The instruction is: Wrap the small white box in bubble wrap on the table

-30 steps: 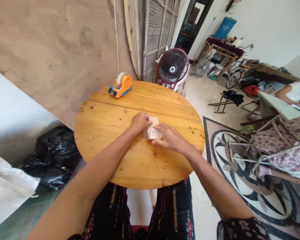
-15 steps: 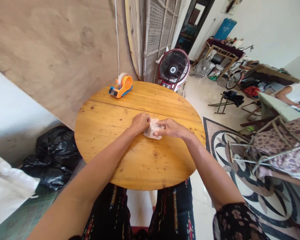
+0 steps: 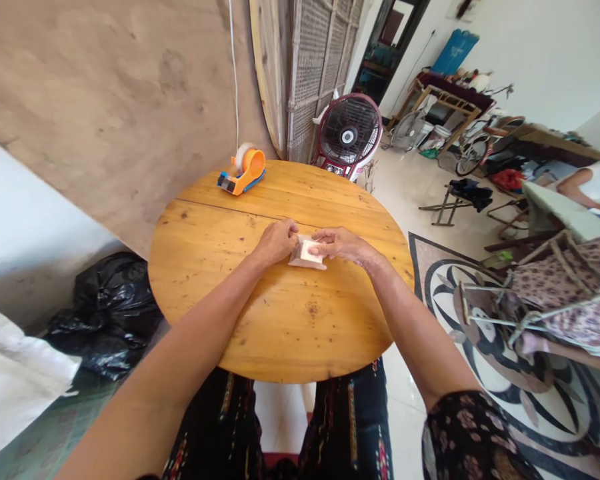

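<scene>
On the round wooden table (image 3: 280,320) lies a small white block (image 3: 308,249), resting on a pale pinkish, crinkled wrapping sheet (image 3: 307,264). My left hand (image 3: 277,241) has its fingers curled closed at the sheet's left edge. From the right, my right hand (image 3: 346,245) grips the block, its thumb lying across the near face and its fingers at the far side. Some of the block and sheet is hidden under those fingers. What exactly the block is, I cannot make out.
An orange and blue tape dispenser (image 3: 243,172) stands at the table's back left. Behind the table is a dark red fan (image 3: 349,133). Black plastic bags (image 3: 115,313) sit at the left. Another person's arm (image 3: 577,183) shows at the far right.
The white block now shows plainly on the sheet, where crinkled wrapping was seen before. Both hands have shifted slightly away from me, and my right thumb now lies on the block.
</scene>
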The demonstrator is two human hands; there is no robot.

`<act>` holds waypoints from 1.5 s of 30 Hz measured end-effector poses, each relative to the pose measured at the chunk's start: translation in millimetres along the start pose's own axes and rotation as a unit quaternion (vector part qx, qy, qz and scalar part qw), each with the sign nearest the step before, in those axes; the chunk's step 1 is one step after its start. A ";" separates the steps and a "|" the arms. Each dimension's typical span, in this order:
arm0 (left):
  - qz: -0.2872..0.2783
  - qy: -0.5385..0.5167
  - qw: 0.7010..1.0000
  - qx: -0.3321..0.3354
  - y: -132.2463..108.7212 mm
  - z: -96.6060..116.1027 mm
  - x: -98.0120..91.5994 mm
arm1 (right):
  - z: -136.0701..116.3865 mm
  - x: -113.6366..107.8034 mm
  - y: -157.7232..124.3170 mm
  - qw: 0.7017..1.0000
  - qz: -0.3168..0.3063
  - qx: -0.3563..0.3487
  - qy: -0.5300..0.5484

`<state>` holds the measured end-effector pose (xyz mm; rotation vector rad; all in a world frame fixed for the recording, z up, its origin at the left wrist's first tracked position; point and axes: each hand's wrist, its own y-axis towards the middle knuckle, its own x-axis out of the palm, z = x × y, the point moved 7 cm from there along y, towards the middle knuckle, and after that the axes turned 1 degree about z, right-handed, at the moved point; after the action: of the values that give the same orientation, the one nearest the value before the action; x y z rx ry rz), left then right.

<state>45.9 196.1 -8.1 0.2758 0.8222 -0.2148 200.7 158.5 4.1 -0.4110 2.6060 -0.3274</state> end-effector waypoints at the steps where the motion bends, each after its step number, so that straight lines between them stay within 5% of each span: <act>1: 0.009 0.002 1.000 -0.002 -1.1 -0.5 -2.3 | 0.9 0.2 0.4 1.000 0.006 -0.003 0.006; 9: -0.029 -0.160 0.986 -0.050 -15.9 0.7 -10.0 | 11.1 5.8 -1.8 0.991 0.062 -0.079 0.083; 20: -0.094 -0.238 0.964 -0.077 -25.3 10.3 2.3 | 10.8 9.9 -4.5 0.986 0.070 -0.110 0.107; 45: -0.212 -0.287 0.922 -0.149 -35.9 9.2 5.0 | 17.6 17.9 -21.3 0.992 0.030 -0.122 0.009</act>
<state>45.1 159.0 -11.4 -0.2565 0.3085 -0.5429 199.2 129.9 -12.1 -0.4117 2.6781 0.0092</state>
